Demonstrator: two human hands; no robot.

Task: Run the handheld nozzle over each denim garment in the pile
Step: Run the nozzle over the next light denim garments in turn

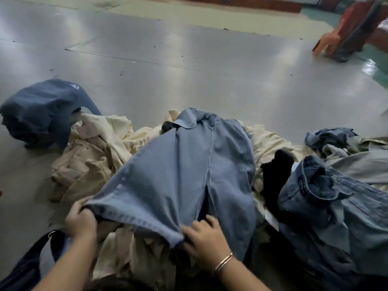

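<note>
A light blue denim shirt [184,171] lies spread over a pile of garments on the floor, its collar at the far end. My left hand [80,219] grips the shirt's near hem at its left corner. The fingers of my right hand [204,236] curl round the hem's other corner, beside the open front placket. A darker denim shirt [327,198] lies crumpled to the right. Another dark blue garment [39,110] sits apart at the far left. No handheld nozzle is in view.
Cream and beige clothes [94,152] fill the pile under the shirt, with a black garment [275,171] at the right. A dark strap or bag [31,263] lies at the lower left. The grey floor [189,66] stretches ahead; an orange plastic stool [329,43] stands far right.
</note>
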